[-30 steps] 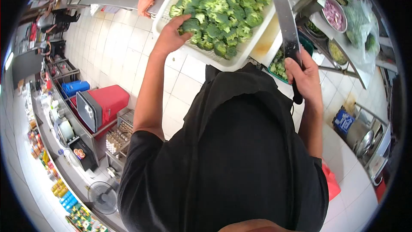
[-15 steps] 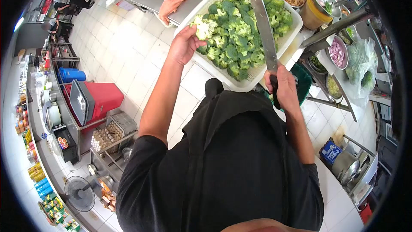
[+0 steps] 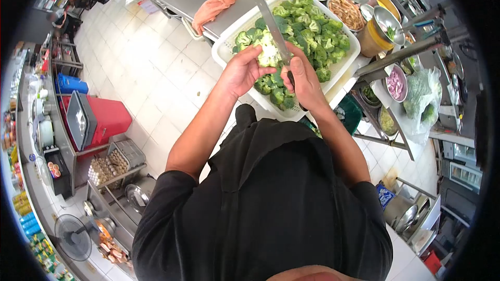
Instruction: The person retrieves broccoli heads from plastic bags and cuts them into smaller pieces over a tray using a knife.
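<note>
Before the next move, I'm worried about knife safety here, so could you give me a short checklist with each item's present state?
1. Knife gripped by its handle in the right hand: ok.
2. Broccoli piece held by the left hand: ok, at the fingertips.
3. Left fingers well away from the blade: not ok, they are close beside it.
4. Blade touching the piece: cannot tell, they overlap in this view.
5. White basket beneath both hands' work: ok.
6. Orange cloth apart from the hands: ok.

Left fingers [image 3: 251,54] hold broccoli floret [image 3: 269,52]; right fingers [image 3: 298,67] grip knife [image 3: 264,12].
</note>
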A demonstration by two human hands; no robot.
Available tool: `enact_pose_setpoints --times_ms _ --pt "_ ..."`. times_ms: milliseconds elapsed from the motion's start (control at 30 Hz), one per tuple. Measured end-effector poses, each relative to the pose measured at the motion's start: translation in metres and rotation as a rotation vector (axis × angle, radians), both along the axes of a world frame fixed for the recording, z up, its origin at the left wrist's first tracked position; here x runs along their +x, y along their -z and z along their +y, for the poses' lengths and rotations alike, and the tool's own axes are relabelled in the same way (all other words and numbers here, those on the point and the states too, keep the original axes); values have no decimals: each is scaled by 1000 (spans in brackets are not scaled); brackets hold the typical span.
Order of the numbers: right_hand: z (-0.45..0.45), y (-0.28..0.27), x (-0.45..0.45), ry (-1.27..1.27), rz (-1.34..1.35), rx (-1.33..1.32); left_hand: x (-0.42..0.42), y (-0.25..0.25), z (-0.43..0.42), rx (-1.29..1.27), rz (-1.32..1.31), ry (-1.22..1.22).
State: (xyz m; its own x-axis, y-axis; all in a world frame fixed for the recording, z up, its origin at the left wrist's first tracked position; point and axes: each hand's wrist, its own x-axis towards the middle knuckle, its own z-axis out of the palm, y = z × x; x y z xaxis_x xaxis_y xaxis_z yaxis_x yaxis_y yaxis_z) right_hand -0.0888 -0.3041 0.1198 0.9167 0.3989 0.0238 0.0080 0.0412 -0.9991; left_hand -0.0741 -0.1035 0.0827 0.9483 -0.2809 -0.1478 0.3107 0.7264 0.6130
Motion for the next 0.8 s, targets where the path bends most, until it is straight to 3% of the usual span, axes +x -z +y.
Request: enact_pose_setpoints --times_ms 400,800 --pt "20 5 7 -76 6 -69 -14 0 9 50 -46 -60" --pt "35 10 22 -45 57 -69 -9 19 13 325 -85 -131"
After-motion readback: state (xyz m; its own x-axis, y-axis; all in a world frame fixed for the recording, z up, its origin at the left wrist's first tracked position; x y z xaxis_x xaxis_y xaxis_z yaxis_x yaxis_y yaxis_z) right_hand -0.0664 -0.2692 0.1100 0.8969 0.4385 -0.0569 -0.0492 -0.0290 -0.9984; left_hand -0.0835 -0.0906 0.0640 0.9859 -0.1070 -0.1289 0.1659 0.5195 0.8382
